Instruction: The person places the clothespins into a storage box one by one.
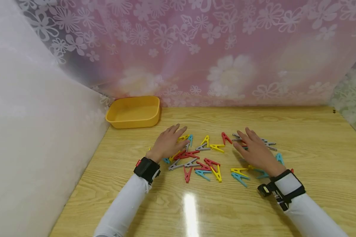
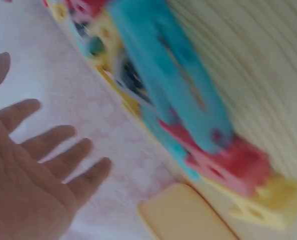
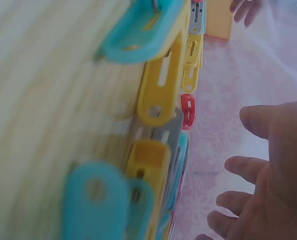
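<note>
Plastic clothespins in red, yellow, blue and grey lie scattered across the wooden table. My left hand [image 1: 168,143] is over the left part of the scatter, fingers spread, near a yellow clothespin [image 1: 184,138] and a blue one. Over the right part is my right hand [image 1: 256,151], its fingers also extended, with grey clothespins [image 1: 268,143] beside it; it hides some others. In the left wrist view the palm [image 2: 28,185] faces the camera and holds nothing. The right wrist view shows the thumb and fingers [image 3: 243,169] apart from the clothespins, a yellow clothespin [image 3: 161,90] among them.
A yellow plastic tub [image 1: 133,124] stands at the back left of the table [image 1: 225,210], by the white side wall [image 1: 41,131]. Behind the table hangs a pink flowered curtain [image 1: 190,65]. Between the hands lie more clothespins, including a red one [image 1: 187,175].
</note>
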A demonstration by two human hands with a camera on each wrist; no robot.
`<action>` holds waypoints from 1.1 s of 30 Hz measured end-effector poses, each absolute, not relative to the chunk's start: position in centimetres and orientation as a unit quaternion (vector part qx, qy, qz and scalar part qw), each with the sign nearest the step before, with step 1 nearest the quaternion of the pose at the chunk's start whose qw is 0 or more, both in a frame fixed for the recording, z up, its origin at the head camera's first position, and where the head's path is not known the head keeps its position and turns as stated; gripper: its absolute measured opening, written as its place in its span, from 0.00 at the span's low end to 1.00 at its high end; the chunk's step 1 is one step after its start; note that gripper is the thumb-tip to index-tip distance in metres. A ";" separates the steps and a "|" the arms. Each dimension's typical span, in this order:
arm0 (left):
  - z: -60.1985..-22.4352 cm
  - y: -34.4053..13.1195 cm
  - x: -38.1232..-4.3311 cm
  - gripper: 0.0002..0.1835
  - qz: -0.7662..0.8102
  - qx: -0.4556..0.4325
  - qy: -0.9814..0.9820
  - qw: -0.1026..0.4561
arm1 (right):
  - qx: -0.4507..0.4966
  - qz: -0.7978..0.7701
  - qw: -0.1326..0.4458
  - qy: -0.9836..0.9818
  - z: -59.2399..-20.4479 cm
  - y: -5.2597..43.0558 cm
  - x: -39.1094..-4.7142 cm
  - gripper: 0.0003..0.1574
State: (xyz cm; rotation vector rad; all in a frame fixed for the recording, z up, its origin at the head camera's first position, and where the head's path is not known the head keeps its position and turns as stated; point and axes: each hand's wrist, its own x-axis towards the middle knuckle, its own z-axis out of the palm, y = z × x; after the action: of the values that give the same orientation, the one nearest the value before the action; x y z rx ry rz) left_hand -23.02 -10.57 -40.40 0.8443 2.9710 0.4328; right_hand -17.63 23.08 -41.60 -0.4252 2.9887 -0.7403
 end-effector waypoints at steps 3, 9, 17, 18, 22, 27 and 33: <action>-40.4 -11.5 -23.6 0.32 0.143 0.264 0.954 0.005 | -0.140 -0.241 0.017 0.960 -41.7 22.5 -18.3 0.43; -40.1 -13.5 -24.4 0.32 0.140 0.238 0.961 -0.022 | -0.144 -0.238 0.019 0.960 -41.6 20.7 -19.8 0.42; -39.9 -15.8 -25.3 0.33 0.140 0.196 0.970 -0.029 | -0.141 -0.236 0.028 0.961 -41.7 18.2 -21.5 0.41; -40.0 -16.1 -25.4 0.33 0.138 0.193 0.971 -0.030 | -0.144 -0.238 0.030 0.960 -41.7 17.9 -21.6 0.41; -40.0 -17.3 -25.6 0.33 0.133 0.175 0.975 -0.033 | -0.165 -0.239 0.026 0.956 -41.7 16.9 -22.2 0.39; -39.8 -18.7 -25.8 0.33 0.144 0.157 0.976 -0.041 | -0.180 -0.230 0.024 0.956 -41.3 15.9 -22.5 0.39; -39.3 -20.2 -26.2 0.33 0.146 0.138 0.978 -0.052 | -0.200 -0.228 0.026 0.952 -41.0 14.8 -23.2 0.39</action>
State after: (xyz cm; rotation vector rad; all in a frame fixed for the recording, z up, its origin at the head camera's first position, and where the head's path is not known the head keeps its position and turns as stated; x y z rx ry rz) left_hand -26.21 -20.16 -39.33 0.4500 3.1788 0.4753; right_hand -23.20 14.80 -41.01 -0.6180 2.9436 -0.7056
